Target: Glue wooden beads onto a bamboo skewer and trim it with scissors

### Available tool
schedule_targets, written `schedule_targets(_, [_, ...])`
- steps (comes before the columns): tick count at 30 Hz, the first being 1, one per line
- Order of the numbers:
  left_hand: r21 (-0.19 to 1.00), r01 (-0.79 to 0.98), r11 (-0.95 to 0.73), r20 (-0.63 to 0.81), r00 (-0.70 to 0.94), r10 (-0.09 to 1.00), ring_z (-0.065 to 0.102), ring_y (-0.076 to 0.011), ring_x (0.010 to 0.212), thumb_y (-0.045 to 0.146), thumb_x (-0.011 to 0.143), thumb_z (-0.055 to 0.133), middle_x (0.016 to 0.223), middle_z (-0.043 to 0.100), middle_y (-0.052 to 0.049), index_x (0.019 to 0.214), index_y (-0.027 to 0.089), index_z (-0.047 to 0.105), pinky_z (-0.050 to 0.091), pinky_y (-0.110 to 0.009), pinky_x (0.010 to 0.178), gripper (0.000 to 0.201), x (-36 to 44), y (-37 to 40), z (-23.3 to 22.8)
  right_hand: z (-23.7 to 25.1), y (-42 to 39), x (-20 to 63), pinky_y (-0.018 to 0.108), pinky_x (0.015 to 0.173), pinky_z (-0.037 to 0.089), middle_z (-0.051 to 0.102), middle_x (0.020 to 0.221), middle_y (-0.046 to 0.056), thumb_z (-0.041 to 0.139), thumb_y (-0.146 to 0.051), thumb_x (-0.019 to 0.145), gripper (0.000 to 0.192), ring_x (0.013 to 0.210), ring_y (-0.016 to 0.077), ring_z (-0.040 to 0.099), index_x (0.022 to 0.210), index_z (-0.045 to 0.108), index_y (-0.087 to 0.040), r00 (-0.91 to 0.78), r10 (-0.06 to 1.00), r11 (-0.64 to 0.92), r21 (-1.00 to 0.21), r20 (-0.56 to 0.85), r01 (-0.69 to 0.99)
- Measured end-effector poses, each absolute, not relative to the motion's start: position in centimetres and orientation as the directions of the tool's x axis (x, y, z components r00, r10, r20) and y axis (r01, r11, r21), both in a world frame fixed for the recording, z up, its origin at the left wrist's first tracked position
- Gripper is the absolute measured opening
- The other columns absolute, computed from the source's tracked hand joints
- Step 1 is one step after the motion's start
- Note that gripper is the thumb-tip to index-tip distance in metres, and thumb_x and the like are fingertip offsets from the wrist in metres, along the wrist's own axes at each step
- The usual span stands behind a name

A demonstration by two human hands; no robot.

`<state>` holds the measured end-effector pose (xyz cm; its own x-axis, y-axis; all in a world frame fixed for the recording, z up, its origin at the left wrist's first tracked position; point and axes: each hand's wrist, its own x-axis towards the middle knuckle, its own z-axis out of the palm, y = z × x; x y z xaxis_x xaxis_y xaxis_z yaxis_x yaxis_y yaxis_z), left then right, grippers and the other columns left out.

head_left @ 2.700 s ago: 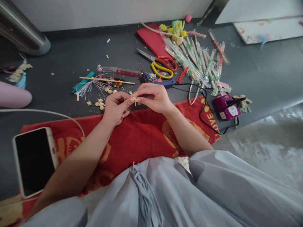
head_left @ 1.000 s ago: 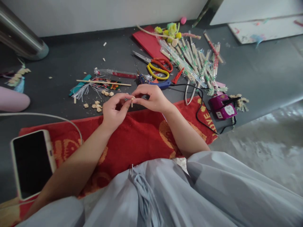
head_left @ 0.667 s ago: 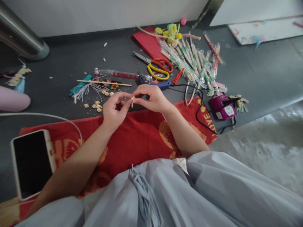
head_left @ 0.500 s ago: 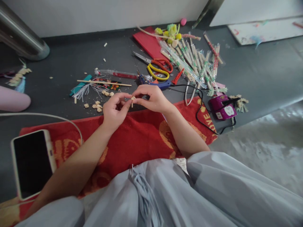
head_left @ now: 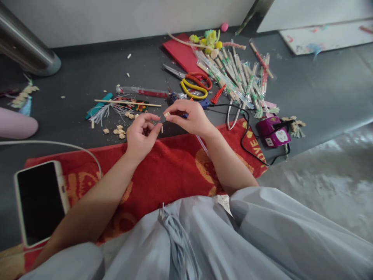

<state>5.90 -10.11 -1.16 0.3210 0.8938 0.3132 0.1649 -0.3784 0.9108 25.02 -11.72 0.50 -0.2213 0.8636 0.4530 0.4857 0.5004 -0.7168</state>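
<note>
My right hand (head_left: pixel 190 118) pinches a small pale wooden piece (head_left: pixel 166 114) between thumb and forefinger, above the far edge of a red towel (head_left: pixel 163 175). My left hand (head_left: pixel 141 134) is just left of it, fingers curled and apart, thumb tip close under the piece and not gripping it. Whether a tiny stick lies against that thumb I cannot tell. Both forearms reach out over my grey-clad lap.
On the dark floor lie wooden bits (head_left: pixel 119 130), a skewer (head_left: pixel 128 102), scissors (head_left: pixel 195 83), a blue glue gun (head_left: pixel 204 103), wrapped sticks (head_left: pixel 239 77), red paper (head_left: pixel 183 54) and a purple plug (head_left: pixel 275 134). A phone (head_left: pixel 40 202) lies at left, a metal leg (head_left: pixel 29 50) far left.
My two hands held the piece together; now my right hand has lifted it slightly up and right, and my left hand has let go and opened.
</note>
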Motion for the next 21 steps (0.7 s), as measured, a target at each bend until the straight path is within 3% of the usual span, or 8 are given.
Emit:
schedule_targets(10, [0.895,0.227,-0.385,0.326,0.258,0.910,0.045,-0.0071,0.049,0.038,0.073,0.073,0.057,0.057,0.004,0.068,0.019,0.062,0.034,-0.021,0.046,0.022,5.98,-9.95,-1.31,0.72,-11.89,25.46,0.024,0.069,0.047,0.062,0.086,0.003,0.053,-0.049,0.093,0.036,0.075,0.0101,0.056,0.102,0.065,-0.016,-0.191,0.850,0.518,-0.711,0.492,0.475])
schedule_targets(17, [0.852,0.312,-0.420,0.357,0.241,0.903,0.036,-0.0076,0.048,0.035,0.075,0.070,0.053,0.047,0.006,0.064,0.020,0.056,0.030,-0.023,0.047,0.024,5.98,-9.93,-1.36,1.33,-12.20,25.21,0.025,0.070,0.050,0.064,0.085,0.003,0.056,-0.052,0.091,0.038,0.074,0.0100,0.057,0.100,0.067,-0.017,-0.196,0.840,0.537,-0.722,0.506,0.437])
schedule_targets(21, [0.835,0.304,-0.459,0.408,0.217,0.887,0.034,-0.0083,0.049,0.040,0.080,0.067,0.052,0.042,0.006,0.059,0.020,0.048,0.028,-0.025,0.048,0.035,5.89,-9.86,-1.21,1.39,-12.25,25.12,0.026,0.071,0.051,0.065,0.086,0.003,0.054,-0.054,0.091,0.039,0.074,0.0096,0.057,0.100,0.067,-0.018,-0.204,0.833,0.547,-0.713,0.514,0.438])
